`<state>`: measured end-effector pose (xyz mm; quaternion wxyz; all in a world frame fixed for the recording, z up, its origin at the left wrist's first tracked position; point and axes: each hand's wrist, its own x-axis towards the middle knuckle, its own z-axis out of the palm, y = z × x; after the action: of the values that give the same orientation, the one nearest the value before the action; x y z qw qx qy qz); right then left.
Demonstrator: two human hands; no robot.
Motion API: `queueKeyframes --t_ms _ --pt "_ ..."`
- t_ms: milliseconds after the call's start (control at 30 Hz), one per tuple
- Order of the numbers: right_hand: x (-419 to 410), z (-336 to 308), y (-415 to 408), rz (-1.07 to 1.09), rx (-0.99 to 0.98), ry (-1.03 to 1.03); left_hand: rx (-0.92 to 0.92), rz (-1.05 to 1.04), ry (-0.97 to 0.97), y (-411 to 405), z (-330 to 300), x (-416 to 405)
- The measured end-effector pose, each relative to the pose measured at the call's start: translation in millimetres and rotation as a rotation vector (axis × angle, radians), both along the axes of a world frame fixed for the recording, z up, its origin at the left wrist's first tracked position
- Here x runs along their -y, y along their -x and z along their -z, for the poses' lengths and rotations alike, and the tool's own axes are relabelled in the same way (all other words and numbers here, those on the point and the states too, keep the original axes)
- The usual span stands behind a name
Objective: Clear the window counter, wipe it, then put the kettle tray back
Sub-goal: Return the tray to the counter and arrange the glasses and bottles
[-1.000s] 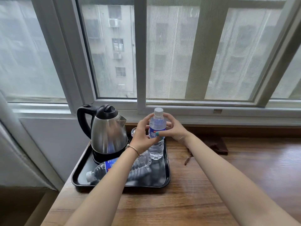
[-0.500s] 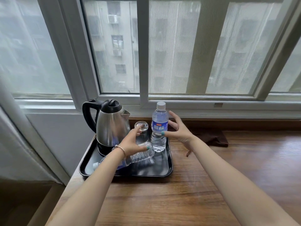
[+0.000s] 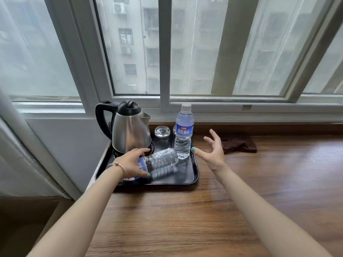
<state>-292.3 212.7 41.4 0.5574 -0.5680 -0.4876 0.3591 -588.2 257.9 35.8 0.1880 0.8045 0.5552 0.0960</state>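
Note:
A black tray sits at the left end of the wooden window counter. On it stand a steel kettle with a black handle, an upturned glass and an upright water bottle. A second water bottle lies on its side at the tray's front. My left hand grips that lying bottle near its label end. Just right of the upright bottle, my right hand hovers with fingers spread, touching nothing.
A dark brown cloth lies on the counter by the window ledge, right of the tray. The window frame runs along the back. A grey wall and curtain close off the left side.
Both hands let go of the upright bottle, which now stands on the tray. My left hand dropped onto the lying bottle and my right hand pulled away to the right.

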Motion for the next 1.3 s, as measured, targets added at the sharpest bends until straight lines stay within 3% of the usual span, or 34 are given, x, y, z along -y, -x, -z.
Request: queueKeyframes --t_ms 100,200,300,433,533,767,933,1133,1300 --pt "15 12 24 0.132 0.216 -0.232 0.057 -0.011 0.023 16 -1 2" --pt "21 11 61 -0.042 0.286 -0.357 0.114 -0.018 0.071 27 0 9" --pt "6 9 90 -0.33 0.441 -0.323 0.188 -0.05 0.076 34 4 18" --pt "-26 3 116 -0.55 0.91 -0.138 0.243 -0.098 0.07 47 12 30" --pt "-40 -2 127 -0.616 1.167 -0.062 0.297 -0.172 0.062 61 20 38" --pt "-49 4 135 -0.58 1.37 -0.071 0.391 -0.279 -0.01 73 20 44" --pt "-46 2 140 -0.521 1.274 -0.075 0.441 -0.26 -0.06 76 16 43" --pt "-41 -9 140 -0.441 1.054 -0.074 0.703 -0.215 -0.218 64 -12 41" --pt "-31 -15 132 -0.346 0.716 -0.043 0.812 -0.16 -0.408 37 -39 30"
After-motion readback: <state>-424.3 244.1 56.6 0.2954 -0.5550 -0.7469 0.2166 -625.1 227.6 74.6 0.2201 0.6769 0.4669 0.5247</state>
